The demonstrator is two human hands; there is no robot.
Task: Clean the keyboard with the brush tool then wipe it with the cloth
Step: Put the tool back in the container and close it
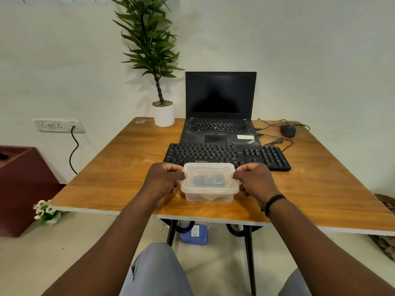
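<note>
— Item one, what do you have at the near edge?

— I log a clear plastic container (210, 182) with its lid on, standing on the wooden table (119, 167) just in front of the keyboard (226, 155). The left hand (163, 179) grips its left end, the right hand (254, 180) its right end; on both, the fingers are curled against the lid rim and side walls, thumbs on top. Dark contents show through the lid (I cannot tell what they are).

— Item two, the keyboard?

— I see it black, lying flat mid-table, touching the front edge of an open laptop (220, 107), screen dark. Neither hand touches it.

— Remainder?

— I list a black mouse (288, 130) far right with its cable, a potted plant (163, 113) in a white pot at the far left of the laptop, a black band (272, 202) on the right wrist.
</note>
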